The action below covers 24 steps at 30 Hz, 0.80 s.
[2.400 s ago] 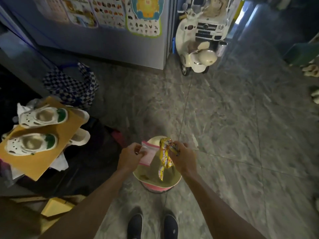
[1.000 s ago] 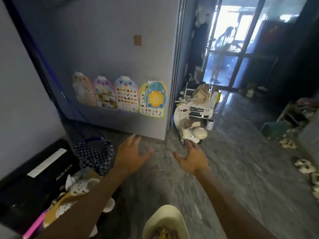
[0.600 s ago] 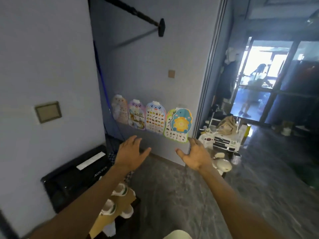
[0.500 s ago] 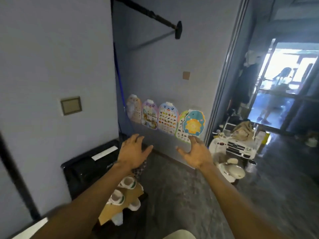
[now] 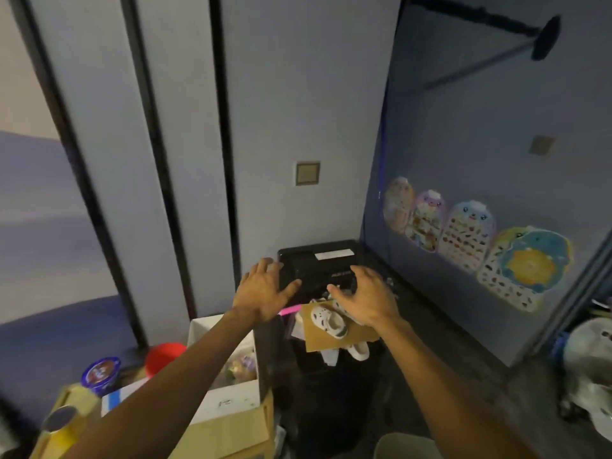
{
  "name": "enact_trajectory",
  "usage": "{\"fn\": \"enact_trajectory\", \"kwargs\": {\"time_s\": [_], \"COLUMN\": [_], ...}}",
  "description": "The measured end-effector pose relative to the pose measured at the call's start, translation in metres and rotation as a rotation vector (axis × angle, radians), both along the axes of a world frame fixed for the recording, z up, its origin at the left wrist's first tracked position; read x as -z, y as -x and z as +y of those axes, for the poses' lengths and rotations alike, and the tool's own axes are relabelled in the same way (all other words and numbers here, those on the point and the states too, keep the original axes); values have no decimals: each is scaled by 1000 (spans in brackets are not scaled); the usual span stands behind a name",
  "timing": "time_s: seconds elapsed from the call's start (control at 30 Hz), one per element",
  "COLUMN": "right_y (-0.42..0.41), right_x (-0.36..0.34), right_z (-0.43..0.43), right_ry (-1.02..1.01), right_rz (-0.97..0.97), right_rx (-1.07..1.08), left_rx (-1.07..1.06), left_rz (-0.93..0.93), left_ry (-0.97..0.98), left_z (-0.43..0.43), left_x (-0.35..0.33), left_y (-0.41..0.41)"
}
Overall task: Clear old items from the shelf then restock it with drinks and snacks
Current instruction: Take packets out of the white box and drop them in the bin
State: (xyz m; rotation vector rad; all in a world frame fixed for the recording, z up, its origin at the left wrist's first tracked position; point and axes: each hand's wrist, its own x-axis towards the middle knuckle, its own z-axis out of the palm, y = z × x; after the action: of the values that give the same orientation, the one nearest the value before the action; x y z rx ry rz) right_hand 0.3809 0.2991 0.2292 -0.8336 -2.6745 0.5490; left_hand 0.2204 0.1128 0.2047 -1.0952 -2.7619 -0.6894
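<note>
My left hand (image 5: 265,289) and my right hand (image 5: 366,298) are stretched out in front of me, fingers spread, holding nothing. Below my left forearm stands an open cardboard box (image 5: 231,409) with packaged snacks (image 5: 240,367) inside. At the lower left sit a blue-lidded cup (image 5: 101,375), a yellow bottle (image 5: 63,429) and a red lid (image 5: 164,357). No shelf is in view.
A black appliance (image 5: 318,263) stands in the corner. In front of it white children's shoes (image 5: 328,321) lie on a piece of cardboard (image 5: 337,336). Picture charts (image 5: 470,240) hang on the right wall. A white toy scooter (image 5: 589,369) is at the far right, a pale bin rim (image 5: 407,445) at the bottom.
Both hands let go of the snack wrappers over the bin and now hold nothing. My view has swung up and left, from the floor and doorway to the corner with the boxes.
</note>
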Motion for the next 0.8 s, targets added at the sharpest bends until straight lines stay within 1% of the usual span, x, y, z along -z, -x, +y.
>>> {"fn": "enact_trajectory", "kwargs": {"time_s": [0.13,0.23,0.37,0.47,0.53,0.6,0.8], "right_y": [41,78,132,172,198,218,249], "right_x": [10,28,60,83,99,115,170], "right_z": [-48,-76,-112,-128,-132,-137,-134], "right_ry": [6,29,24,19,20,33,72], "right_rz": [-38,-50,-132,-224,-267,-285,-397], "right_rx": [-113,-167,-245,-289,-283,-270,-277], "left_rx": [-99,-173,-249,-269,-301,-349,-366], "left_rz": [-22,-68,-163,-210,-254,-297,-440], "left_ry": [36,41,38,69,106,102,165], "left_z": [-51,-90,-136,-149,-154,-157,-149], "left_x": [6,20,51,69,82,96,147], "left_y": [17,33,72,105,125,143,172]}}
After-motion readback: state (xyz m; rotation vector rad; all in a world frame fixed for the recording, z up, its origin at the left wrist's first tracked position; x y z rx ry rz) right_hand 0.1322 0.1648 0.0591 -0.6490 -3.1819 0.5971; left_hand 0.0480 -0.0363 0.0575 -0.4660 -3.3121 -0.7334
